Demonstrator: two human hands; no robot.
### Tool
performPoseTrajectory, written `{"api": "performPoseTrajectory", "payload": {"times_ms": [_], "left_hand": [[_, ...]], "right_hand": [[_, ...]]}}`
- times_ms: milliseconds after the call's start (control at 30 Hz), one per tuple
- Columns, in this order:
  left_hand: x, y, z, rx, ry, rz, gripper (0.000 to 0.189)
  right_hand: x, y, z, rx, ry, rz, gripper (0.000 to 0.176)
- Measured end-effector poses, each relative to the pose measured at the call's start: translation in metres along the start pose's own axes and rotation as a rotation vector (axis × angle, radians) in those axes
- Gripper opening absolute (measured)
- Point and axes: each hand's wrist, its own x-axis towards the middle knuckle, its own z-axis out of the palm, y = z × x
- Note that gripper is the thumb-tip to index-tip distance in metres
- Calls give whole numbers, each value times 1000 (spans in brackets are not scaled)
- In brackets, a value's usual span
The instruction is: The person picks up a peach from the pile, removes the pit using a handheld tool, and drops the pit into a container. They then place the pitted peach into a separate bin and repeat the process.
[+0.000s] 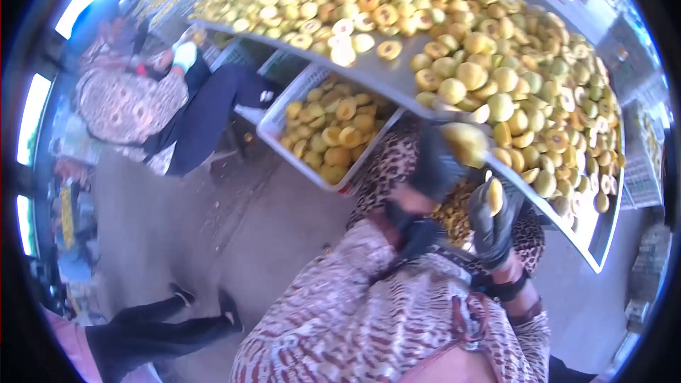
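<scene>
My left hand (434, 164), in a dark glove and smeared by motion, grips a blurred yellow peach (465, 144) at the table's near edge. To its right, my right hand (491, 230), also in a dark glove, is closed around a peach half (494, 197) held upright. Between and below my hands, over my lap, lies a heap of small brownish-yellow pieces (454, 214), partly hidden by the gloves. A large pile of halved yellow peaches (504, 78) covers the metal table (397, 78) in front of me; some show a brown hollow or pit.
A white plastic crate (273, 126) filled with peaches stands left of my knees, below the table. Further left a seated person (135, 99) with a white glove works at the same table. Another person's legs (163, 319) stretch over the floor at lower left. Stacked crates (642, 163) stand at right.
</scene>
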Motion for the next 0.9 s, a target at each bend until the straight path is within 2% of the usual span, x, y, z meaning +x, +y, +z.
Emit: {"api": "performPoseTrajectory", "payload": {"times_ms": [33, 67, 100, 133, 167, 200, 233, 267, 300, 333, 400, 467, 567, 600, 667, 700, 733, 800, 867, 900], "left_hand": [[-5, -43, -13, -305, 331, -46, 34], [-13, -23, -49, -134, 373, -159, 36], [-9, -2, -79, 68, 440, -108, 37], [-13, -14, -125, -188, 654, -265, 36], [-8, -13, -153, 85, 865, -311, 34], [-14, -37, -198, 930, 748, -350, 29], [-6, -45, -197, 970, 678, -166, 26], [4, -51, -192, 1004, 613, 15, 24], [18, -60, -177, 934, 508, 64, 22], [40, -72, -154, 863, 408, 113, 21], [78, -81, -107, 972, 224, -51, 27], [110, -90, -77, 1104, -18, -488, 38], [130, -169, -74, 1204, 31, -457, 39], [126, -164, -76, 1199, 20, -451, 39], [112, -131, -92, 356, -14, -339, 36], [111, -111, -89, -9, 128, -549, 36], [107, -92, -84, 5, 119, -555, 36], [84, -50, -75, -284, 128, -463, 38], [58, -9, -51, -408, 52, -379, 39], [45, 18, -38, -498, 8, -395, 38]], "right_hand": [[-2, 1, -3, 25, 42, 17, 36], [-5, 10, -2, 59, 88, 33, 37], [-14, 27, -7, -152, 94, -47, 30], [-1, 19, -7, -482, 174, -312, 23], [-14, 44, -7, -681, -139, -126, 21], [-31, 67, -4, -860, -462, 73, 19], [-29, 65, -3, -873, -440, 70, 19], [-25, 61, 0, -719, -334, 125, 19], [-27, 53, 4, -555, -249, 190, 20], [-22, 43, 7, -563, -254, 193, 20], [-3, 28, 10, -277, -150, 245, 25], [-8, 30, 10, -318, -132, 237, 26], [-22, 33, 3, -397, -130, 199, 26], [-23, 29, -2, -401, -121, 207, 26], [-17, 16, -9, -214, 38, 214, 25], [-11, 16, -12, -203, 50, 218, 25], [-5, 16, -15, -145, 32, 227, 23], [7, 10, -15, -68, 2, 253, 22], [29, -7, -8, 44, 32, 123, 20], [36, -10, -5, 14, 33, 88, 19]]}}
